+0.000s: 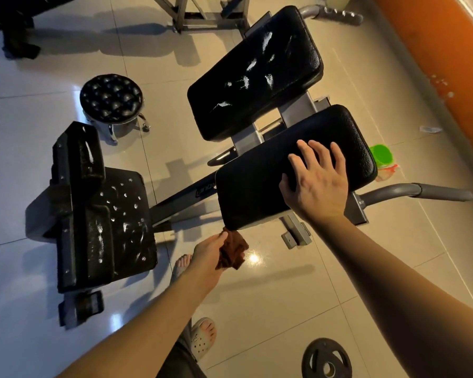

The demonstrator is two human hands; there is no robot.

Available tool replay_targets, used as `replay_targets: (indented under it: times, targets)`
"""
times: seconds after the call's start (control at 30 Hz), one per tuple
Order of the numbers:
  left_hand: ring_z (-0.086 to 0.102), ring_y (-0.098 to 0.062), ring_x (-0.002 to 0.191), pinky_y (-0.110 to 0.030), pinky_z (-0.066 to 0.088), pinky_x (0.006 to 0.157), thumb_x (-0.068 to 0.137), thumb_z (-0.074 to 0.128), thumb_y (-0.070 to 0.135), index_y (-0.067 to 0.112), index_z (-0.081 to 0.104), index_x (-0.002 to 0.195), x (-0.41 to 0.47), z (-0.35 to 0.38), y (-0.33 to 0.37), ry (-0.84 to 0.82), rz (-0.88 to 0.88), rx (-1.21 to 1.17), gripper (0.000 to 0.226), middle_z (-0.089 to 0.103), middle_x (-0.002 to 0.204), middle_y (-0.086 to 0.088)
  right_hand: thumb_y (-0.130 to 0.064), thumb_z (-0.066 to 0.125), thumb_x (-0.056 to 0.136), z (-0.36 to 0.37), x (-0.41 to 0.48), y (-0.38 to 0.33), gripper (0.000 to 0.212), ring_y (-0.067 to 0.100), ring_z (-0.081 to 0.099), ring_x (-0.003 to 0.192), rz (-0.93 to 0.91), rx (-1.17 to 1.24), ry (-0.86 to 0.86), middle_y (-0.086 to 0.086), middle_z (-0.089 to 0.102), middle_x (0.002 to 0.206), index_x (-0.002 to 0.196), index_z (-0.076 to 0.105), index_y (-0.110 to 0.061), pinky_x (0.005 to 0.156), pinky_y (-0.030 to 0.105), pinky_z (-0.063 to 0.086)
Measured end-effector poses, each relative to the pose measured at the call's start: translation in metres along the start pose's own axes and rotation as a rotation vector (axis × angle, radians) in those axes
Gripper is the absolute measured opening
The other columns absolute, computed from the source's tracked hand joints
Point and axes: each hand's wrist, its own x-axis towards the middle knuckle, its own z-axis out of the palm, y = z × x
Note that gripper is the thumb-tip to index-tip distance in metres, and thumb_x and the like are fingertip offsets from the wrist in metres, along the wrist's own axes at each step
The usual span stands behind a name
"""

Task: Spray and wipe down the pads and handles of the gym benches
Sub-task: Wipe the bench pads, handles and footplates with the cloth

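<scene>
The gym bench has two black pads side by side. My right hand [318, 181] lies flat with spread fingers on the near pad [262, 184], which looks dry. The far pad [254, 75] carries white streaks of spray. My left hand [209, 251] holds a brown cloth [232, 251] just below the near pad's lower corner; the cloth hangs down. A black foot plate [107, 227] at the left is dotted with spray drops. One grey handle [421, 190] sticks out to the right of the near pad, and another handle [333, 13] shows at the top.
A round black tufted stool [111, 98] stands on the tiled floor left of the bench. A green-lidded container [381, 155] sits by the orange wall [432, 50]. A weight plate [327, 358] lies at the bottom right. My sandalled feet [202, 339] are below the bench.
</scene>
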Motion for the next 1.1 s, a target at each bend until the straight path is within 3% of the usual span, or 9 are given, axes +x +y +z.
replay_targets:
  times: [0.1,0.2,0.3,0.5,0.57,0.67,0.9,0.97,1.1]
  targets:
    - [0.072,-0.031,0.102,-0.045,0.059,0.091,0.101,0.063,0.023,0.015,0.071,0.120,-0.022,-0.014,0.023,-0.098,0.060,0.311,0.022,0.075,0.110,-0.016,-0.051,0.044,0.097,0.000,0.001,0.001,0.051,0.033,0.037,0.145,0.006,0.019,-0.008,0.012,0.050,0.151,0.130,0.060,-0.015,0.123,0.055,0.017]
    - [0.073,-0.022,0.097,-0.028,0.061,0.075,0.101,0.063,0.021,0.024,0.071,0.116,-0.055,-0.012,0.056,-0.167,0.174,0.518,0.017,0.074,0.110,-0.011,-0.050,0.048,0.096,-0.009,0.001,0.001,0.050,0.033,0.036,0.145,0.000,0.063,-0.050,0.012,0.050,0.151,0.130,0.061,-0.016,0.123,0.056,0.017]
    - [0.072,-0.028,0.104,-0.042,0.062,0.088,0.096,0.070,0.023,0.031,0.069,0.121,-0.082,0.004,0.086,-0.237,0.242,0.668,0.026,0.074,0.113,-0.008,-0.046,0.059,0.091,-0.025,0.001,-0.004,0.046,0.031,0.035,0.147,-0.004,0.168,-0.104,0.010,0.051,0.151,0.128,0.065,-0.019,0.125,0.055,0.015]
    - [0.063,-0.014,0.115,-0.036,0.058,0.096,0.095,0.069,0.013,0.043,0.060,0.128,-0.126,0.048,0.137,-0.378,0.383,0.896,0.045,0.065,0.125,0.008,-0.020,0.063,0.096,-0.080,-0.038,-0.014,0.034,0.009,0.048,0.133,0.338,1.101,-0.056,-0.009,0.051,0.143,0.130,0.064,-0.023,0.109,0.030,0.043]
    - [0.065,-0.014,0.114,-0.038,0.059,0.095,0.092,0.072,0.013,0.038,0.058,0.126,-0.137,0.067,0.153,-0.421,0.420,0.956,0.045,0.066,0.124,0.006,-0.010,0.063,0.092,-0.095,-0.054,-0.006,0.044,0.005,0.049,0.131,0.394,1.305,-0.130,-0.014,0.050,0.141,0.132,0.061,-0.027,0.105,0.030,0.049]
    - [0.074,-0.022,0.103,-0.044,0.061,0.091,0.089,0.076,0.011,0.026,0.055,0.121,-0.148,0.102,0.176,-0.504,0.428,0.970,0.042,0.073,0.116,-0.005,-0.018,0.062,0.085,-0.115,-0.064,0.015,0.050,0.005,0.054,0.127,0.432,1.453,-0.164,-0.017,0.058,0.134,0.132,0.060,-0.033,0.106,0.040,0.051]
    - [0.072,-0.025,0.088,-0.030,0.059,0.070,0.094,0.067,0.031,0.011,0.063,0.104,-0.176,0.197,0.217,-0.778,0.240,1.067,0.023,0.069,0.095,-0.008,-0.017,0.070,0.095,-0.159,-0.069,0.083,0.009,0.019,0.070,0.105,0.589,1.621,-0.058,0.005,0.074,0.104,0.103,0.074,-0.013,0.094,0.039,0.055]
    - [0.072,-0.021,0.087,-0.030,0.059,0.074,0.101,0.056,0.043,0.012,0.067,0.098,-0.180,0.222,0.218,-0.858,0.247,1.151,0.033,0.071,0.093,-0.005,-0.023,0.071,0.095,-0.164,-0.077,0.103,0.012,0.026,0.069,0.097,0.649,1.650,-0.046,0.015,0.072,0.098,0.095,0.072,-0.011,0.087,0.041,0.053]
    - [0.072,-0.014,0.097,-0.026,0.055,0.085,0.086,0.073,0.048,0.020,0.077,0.100,-0.182,0.270,0.208,-1.005,0.416,1.301,0.031,0.075,0.098,0.002,-0.024,0.072,0.093,-0.172,-0.098,0.140,0.021,0.030,0.068,0.091,0.780,1.661,0.017,0.022,0.071,0.097,0.095,0.070,-0.003,0.086,0.047,0.053]
